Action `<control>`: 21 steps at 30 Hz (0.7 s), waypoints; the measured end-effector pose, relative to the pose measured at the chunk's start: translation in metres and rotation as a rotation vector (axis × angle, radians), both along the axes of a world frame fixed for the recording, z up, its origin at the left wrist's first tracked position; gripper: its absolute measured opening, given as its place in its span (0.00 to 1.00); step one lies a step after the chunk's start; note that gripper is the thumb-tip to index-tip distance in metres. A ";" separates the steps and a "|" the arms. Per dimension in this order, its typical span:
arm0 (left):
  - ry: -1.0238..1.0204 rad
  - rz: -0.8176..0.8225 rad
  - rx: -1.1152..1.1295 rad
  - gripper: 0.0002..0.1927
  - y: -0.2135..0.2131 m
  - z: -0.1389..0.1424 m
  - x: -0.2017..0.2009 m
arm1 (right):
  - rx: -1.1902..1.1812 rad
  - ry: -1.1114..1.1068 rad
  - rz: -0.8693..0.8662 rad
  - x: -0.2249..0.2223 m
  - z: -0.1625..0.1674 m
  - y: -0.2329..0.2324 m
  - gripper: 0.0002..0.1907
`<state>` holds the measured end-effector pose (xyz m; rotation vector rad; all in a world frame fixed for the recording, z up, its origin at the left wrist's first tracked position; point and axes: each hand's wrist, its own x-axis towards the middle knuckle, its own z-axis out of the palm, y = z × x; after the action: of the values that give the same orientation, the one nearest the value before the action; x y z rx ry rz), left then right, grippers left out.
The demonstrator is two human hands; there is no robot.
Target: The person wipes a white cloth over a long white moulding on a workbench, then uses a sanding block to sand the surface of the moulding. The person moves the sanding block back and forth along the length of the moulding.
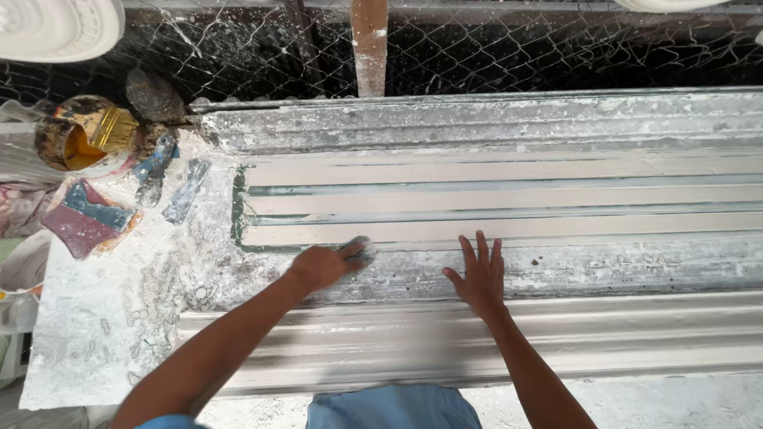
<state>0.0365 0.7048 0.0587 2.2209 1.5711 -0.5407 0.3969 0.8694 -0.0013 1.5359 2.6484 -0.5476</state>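
Left hand (pixel 322 266) has its grip pinched on a grey wad (pixel 359 250), probably a sponge, at the near edge of the ribbed plaster mould (pixel 493 199). Right hand (pixel 477 278) lies spread flat, just right of it. Risk: pressing hard could score the ribs.

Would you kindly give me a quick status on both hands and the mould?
Left hand closed on a small grey pad, at the ribbed mould edge. Right hand flat, fingers spread, empty, on the plaster-crusted ledge. Nothing between them.
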 end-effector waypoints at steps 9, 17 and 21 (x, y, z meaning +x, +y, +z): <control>-0.150 0.112 0.018 0.33 0.014 -0.022 0.010 | 0.014 -0.019 0.009 0.002 -0.005 -0.002 0.45; 0.027 -0.014 -0.010 0.46 0.006 -0.016 -0.001 | -0.011 -0.026 0.004 0.004 0.000 -0.001 0.45; 0.017 0.001 -0.040 0.48 0.005 -0.006 -0.006 | 0.001 -0.018 -0.006 0.002 0.000 -0.003 0.45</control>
<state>0.0305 0.7095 0.0532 2.1921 1.5562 -0.5873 0.3991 0.8666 -0.0011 1.5415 2.6318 -0.5304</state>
